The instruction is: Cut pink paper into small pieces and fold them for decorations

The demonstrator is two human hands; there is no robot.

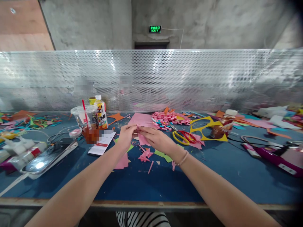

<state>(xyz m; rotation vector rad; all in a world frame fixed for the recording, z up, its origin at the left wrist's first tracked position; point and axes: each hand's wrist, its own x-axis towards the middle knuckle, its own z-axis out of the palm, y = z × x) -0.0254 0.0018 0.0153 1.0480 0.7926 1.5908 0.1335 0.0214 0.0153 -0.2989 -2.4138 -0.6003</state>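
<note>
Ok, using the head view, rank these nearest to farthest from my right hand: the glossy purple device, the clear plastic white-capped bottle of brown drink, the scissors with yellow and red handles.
1. Scissors: just right of your right hand.
2. White-capped bottle: farther right, toward the back.
3. Purple device: far right, by the picture's edge.

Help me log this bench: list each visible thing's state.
Pink paper piece, between left hand and right hand
Clear plastic cup, lidded, part full
Orange plastic bottle, capped, upright
Brown drink bottle, capped, upright
White-screened phone, lit
Black-screened phone, face up
Yellow and red scissors, blades unclear
Green exit sign, lit
</note>
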